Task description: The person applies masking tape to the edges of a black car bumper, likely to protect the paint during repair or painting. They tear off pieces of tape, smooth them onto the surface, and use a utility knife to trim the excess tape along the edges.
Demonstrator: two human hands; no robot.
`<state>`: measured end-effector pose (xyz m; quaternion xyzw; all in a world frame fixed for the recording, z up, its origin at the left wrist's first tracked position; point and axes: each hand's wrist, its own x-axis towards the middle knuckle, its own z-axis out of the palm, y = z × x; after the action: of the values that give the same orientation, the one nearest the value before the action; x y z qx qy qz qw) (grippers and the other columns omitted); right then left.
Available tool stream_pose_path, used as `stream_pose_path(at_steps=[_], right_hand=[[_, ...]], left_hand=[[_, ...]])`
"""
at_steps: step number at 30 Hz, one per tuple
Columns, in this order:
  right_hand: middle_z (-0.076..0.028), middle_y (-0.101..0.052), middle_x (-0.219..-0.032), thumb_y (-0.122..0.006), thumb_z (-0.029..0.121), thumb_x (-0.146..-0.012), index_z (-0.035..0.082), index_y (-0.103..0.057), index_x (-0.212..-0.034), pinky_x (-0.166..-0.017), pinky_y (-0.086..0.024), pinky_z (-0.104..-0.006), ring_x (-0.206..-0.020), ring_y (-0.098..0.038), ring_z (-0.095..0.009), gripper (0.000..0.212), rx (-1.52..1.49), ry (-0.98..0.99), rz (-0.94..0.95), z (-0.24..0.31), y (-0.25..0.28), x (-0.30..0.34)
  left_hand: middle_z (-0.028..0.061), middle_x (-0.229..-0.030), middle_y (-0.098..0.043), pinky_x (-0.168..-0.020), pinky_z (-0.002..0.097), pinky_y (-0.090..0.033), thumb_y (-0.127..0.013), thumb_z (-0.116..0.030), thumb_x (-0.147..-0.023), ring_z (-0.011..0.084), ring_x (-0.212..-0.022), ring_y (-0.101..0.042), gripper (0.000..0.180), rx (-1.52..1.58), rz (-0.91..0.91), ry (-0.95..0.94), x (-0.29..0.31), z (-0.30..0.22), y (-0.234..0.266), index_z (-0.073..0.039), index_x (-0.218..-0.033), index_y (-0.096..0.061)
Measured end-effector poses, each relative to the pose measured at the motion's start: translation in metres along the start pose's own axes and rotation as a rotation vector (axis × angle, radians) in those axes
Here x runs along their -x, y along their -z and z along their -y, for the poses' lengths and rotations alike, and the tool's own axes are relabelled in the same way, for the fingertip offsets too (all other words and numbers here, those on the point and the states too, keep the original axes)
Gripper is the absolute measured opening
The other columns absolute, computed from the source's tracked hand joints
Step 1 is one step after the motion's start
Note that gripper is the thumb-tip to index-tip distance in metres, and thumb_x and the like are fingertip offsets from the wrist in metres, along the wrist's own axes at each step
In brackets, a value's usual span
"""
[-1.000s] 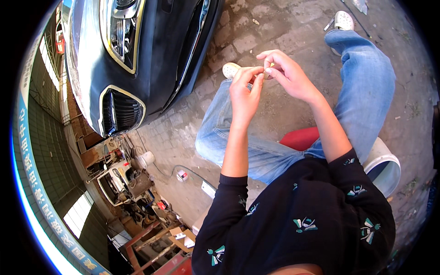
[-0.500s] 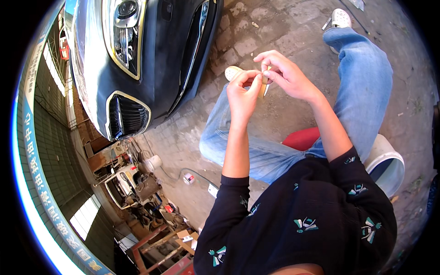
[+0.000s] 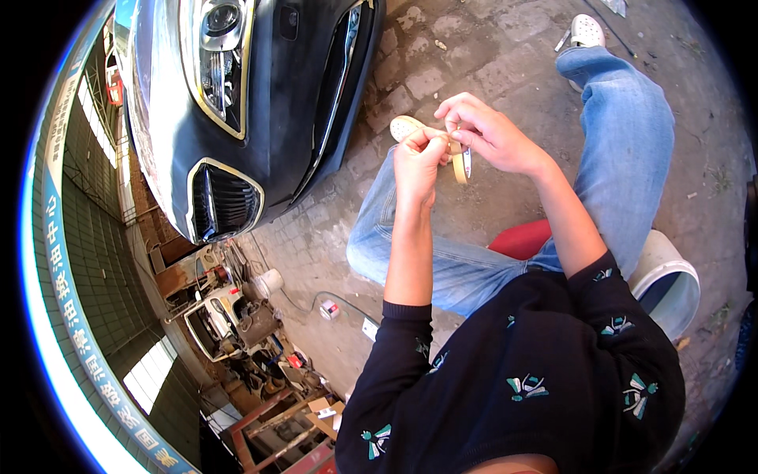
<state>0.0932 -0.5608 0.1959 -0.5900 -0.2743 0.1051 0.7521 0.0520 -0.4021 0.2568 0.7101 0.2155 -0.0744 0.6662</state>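
My left hand is closed in a pinch, its thumb and forefinger meeting at the top of a roll of yellowish masking tape. Close beside it, my right hand also pinches at the roll's upper edge, its thumb against the tape. The narrow roll hangs below the fingertips, tilted, and a white inner side shows. Which fingers carry its weight I cannot tell. To the left stands a dark car front bumper; yellowish tape borders its headlight and its lower grille.
My jeans-clad legs spread on either side of the hands. A white bucket lies tipped at the right, near a red seat-like object. Car parts and clutter pile at the lower left. A cable crosses the paved floor.
The tape roll has swung into fuller view below my fingers. My left hand has turned slightly and its fingers have curled tighter; my right hand has shifted a little lower.
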Motion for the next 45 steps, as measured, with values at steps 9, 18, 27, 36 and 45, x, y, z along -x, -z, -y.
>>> stream_pose_path(at_steps=[9, 18, 27, 36, 45], right_hand=[[-0.004, -0.050, -0.122, -0.050, 0.010, -0.101, 0.004, -0.051, -0.103, -0.076, -0.051, -0.0271, -0.086, -0.056, -0.008, 0.006, -0.337, -0.019, 0.071, -0.001, -0.003, 0.001], [-0.008, -0.056, -0.113, -0.056, 0.006, -0.094, 0.005, -0.051, -0.101, -0.077, -0.052, -0.0303, -0.089, -0.065, -0.017, 0.008, 0.136, -0.197, -0.058, -0.014, -0.004, 0.003], [-0.009, -0.059, -0.104, -0.056, 0.009, -0.094, 0.005, -0.054, -0.104, -0.077, -0.052, -0.0349, -0.089, -0.065, -0.025, 0.010, 0.174, -0.183, -0.165, -0.032, -0.010, 0.007], [-0.009, -0.059, -0.111, -0.052, 0.008, -0.099, 0.001, -0.053, -0.106, -0.076, -0.056, -0.0296, -0.090, -0.064, -0.014, 0.010, -0.217, -0.322, -0.210, -0.039, -0.010, -0.011], [-0.010, -0.064, -0.095, -0.057, 0.013, -0.097, -0.002, -0.058, -0.099, -0.076, -0.053, -0.0331, -0.088, -0.063, -0.017, 0.015, -0.001, -0.317, -0.229, -0.114, 0.011, -0.115]], left_hand=[[0.0036, -0.070, -0.063, -0.056, 0.0236, -0.044, -0.063, -0.005, -0.089, 0.0101, -0.058, -0.056, 0.008, 0.191, -0.027, 0.087, -0.003, -0.001, 0.010, -0.001, -0.083, -0.068], [0.0031, -0.091, -0.065, -0.067, 0.0227, -0.051, -0.060, 0.002, -0.092, 0.0087, -0.075, -0.061, 0.016, -0.382, -0.127, -0.438, 0.007, -0.003, -0.013, 0.000, -0.105, -0.071], [0.0039, -0.076, -0.063, -0.068, 0.0276, -0.046, -0.057, -0.002, -0.090, 0.0129, -0.073, -0.059, 0.010, -0.269, -0.225, -0.439, 0.023, 0.023, -0.023, 0.001, -0.084, -0.065], [0.0066, -0.094, -0.065, -0.085, 0.0288, -0.049, -0.058, -0.013, -0.099, 0.0127, -0.086, -0.061, 0.036, -0.340, 0.026, -0.245, 0.006, 0.085, 0.011, 0.004, -0.129, -0.050], [-0.0015, -0.071, -0.054, -0.059, 0.0205, -0.040, -0.051, -0.014, -0.102, 0.0049, -0.063, -0.050, 0.036, -0.571, 0.381, -0.164, -0.072, 0.008, 0.066, 0.001, -0.135, -0.053]])
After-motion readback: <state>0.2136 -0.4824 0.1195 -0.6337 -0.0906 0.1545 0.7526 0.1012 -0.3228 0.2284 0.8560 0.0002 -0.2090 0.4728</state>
